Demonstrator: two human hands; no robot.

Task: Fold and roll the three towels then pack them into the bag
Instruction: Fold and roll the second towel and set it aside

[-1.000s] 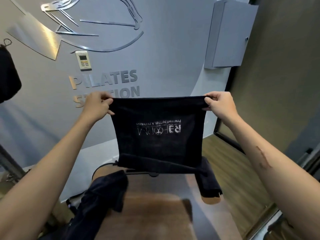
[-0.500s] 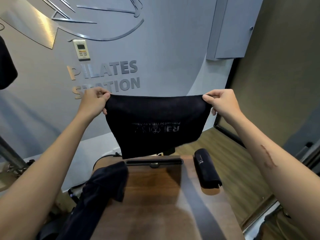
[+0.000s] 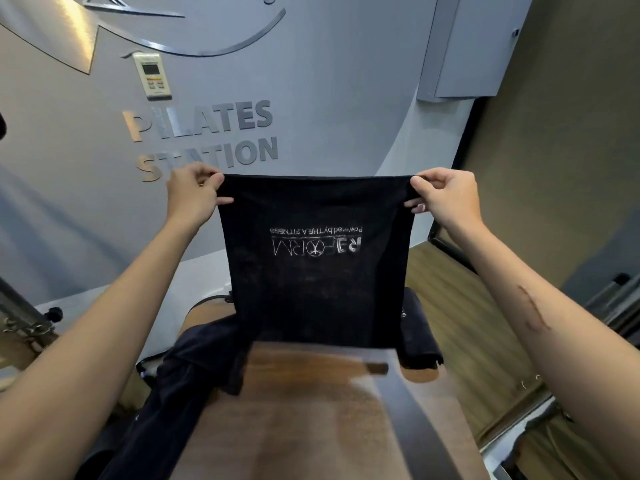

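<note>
- The left hand [image 3: 192,195] pinches the top left corner of a black towel [image 3: 317,265], thumb and fingers curled onto the hem.
- The right hand [image 3: 446,199] pinches the top right corner the same way, fingertips folded over the cloth edge.
- The towel hangs stretched flat between the two hands, upright, at the middle of the view; its top hem runs level from 9 o'clock to 3 o'clock.
- White lettering [image 3: 317,240] on the towel reads upside down and mirrored from this side.
- The towel's lower edge reaches down to the far end of the wooden tabletop [image 3: 294,420]; whether it touches the wood cannot be told, as that zone is blurred.
- At 7 o'clock from the held towel, a second dark towel [image 3: 187,372] lies crumpled over the left edge of the tabletop and drapes downward.
- At 4 o'clock, a rolled dark towel [image 3: 419,344] lies at the right edge of the tabletop, partly hidden behind the held one.
- Behind, at 11 o'clock, a grey wall [image 3: 346,98] carries metal letters reading PILATES STATION [image 3: 204,140] and a small white wall controller [image 3: 152,76].
- At 1 o'clock a grey cabinet [image 3: 474,46] is mounted on the wall.
- Wooden flooring [image 3: 460,306] shows at 3 o'clock, beside the tabletop.
</note>
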